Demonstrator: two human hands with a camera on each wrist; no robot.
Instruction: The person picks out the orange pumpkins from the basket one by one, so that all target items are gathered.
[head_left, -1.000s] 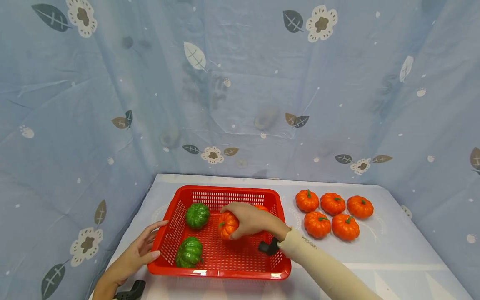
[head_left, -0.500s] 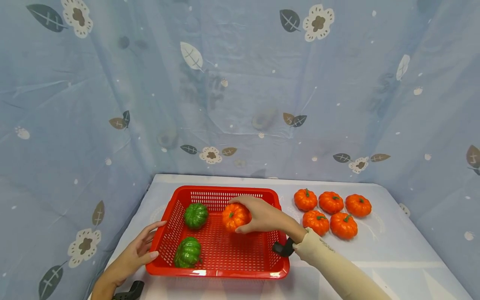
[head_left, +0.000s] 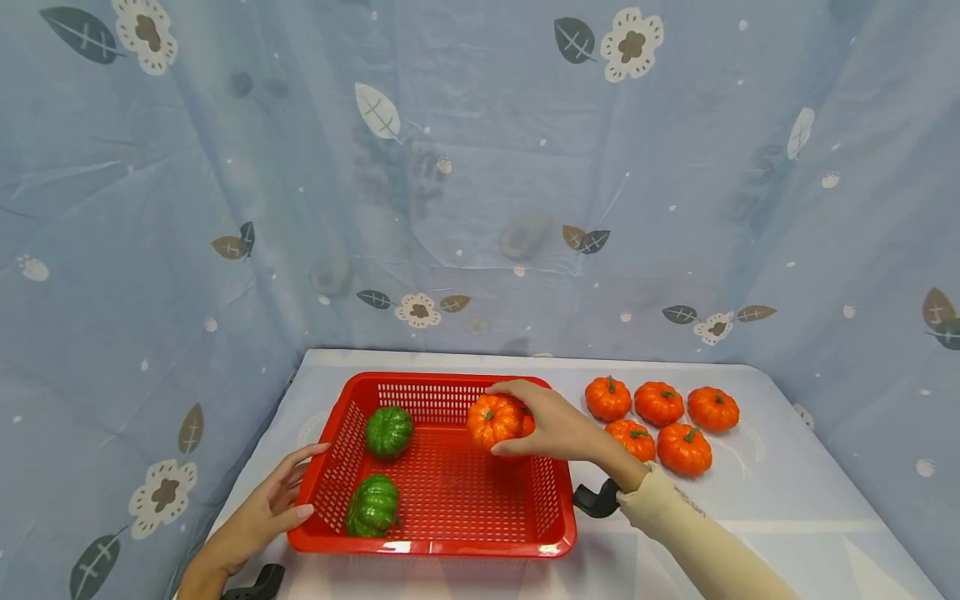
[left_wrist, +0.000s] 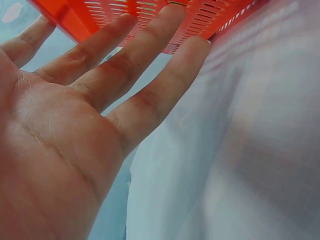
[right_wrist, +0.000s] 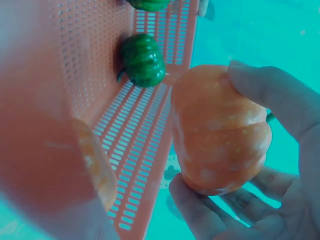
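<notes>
In the head view a red slotted plastic basket (head_left: 431, 547) holds two green toy pumpkins (head_left: 389, 432) along its left side. My right hand (head_left: 553, 423) grips an orange toy pumpkin (head_left: 491, 423) over the basket's back right part, thumb and fingers on opposite sides of it. Behind that one, another orange pumpkin (head_left: 528, 426) in the basket is mostly hidden. The right wrist view shows the held pumpkin (right_wrist: 220, 130) raised above the basket wall. My left hand (head_left: 262, 512) is at the basket's left side, its fingers (left_wrist: 150, 100) extended with fingertips right at the slotted wall.
Several orange pumpkins (head_left: 658, 404) stand in two rows on the pale table cover (head_left: 750, 533), right of the basket. A blue curtain (head_left: 465, 167) with flowers and leaves hangs behind and at both sides. Black wrist camera mounts (head_left: 597, 500) show at the wrists.
My right hand has lifted the orange pumpkin and carried it right, from mid-basket to above its back right part. My left hand stays at the basket's left side.
</notes>
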